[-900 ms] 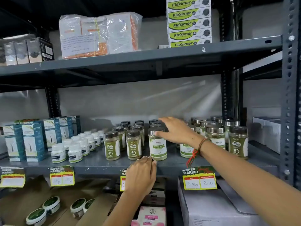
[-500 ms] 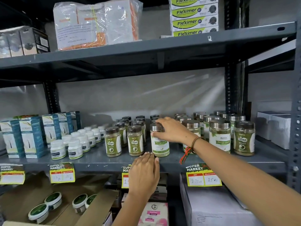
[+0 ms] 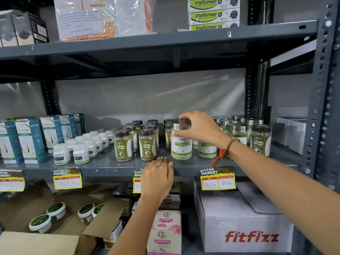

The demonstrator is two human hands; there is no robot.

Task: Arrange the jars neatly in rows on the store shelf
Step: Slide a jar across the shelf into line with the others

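My right hand (image 3: 198,127) grips the metal lid of a clear jar (image 3: 181,147) of green powder with a white and green label. The jar stands upright near the front edge of the grey middle shelf (image 3: 110,167). My left hand (image 3: 157,176) rests flat on that front edge just left of the jar, fingers together, holding nothing. Two rows of brown-lidded green jars (image 3: 122,145) stand to the left. More metal-lidded jars (image 3: 236,133) cluster behind and to the right of my right wrist, partly hidden by it.
Small white bottles (image 3: 81,153) and blue cartons (image 3: 30,142) fill the shelf's left part. White boxes (image 3: 292,133) sit at far right by the upright post (image 3: 323,107). Below are an open cardboard box (image 3: 55,218) with round tubs and a white carton (image 3: 242,223).
The view has risen slightly toward the shelf. My right hand has shifted its hold up to the jar's lid, with the jar still near the front edge. My left hand stays on the shelf edge.
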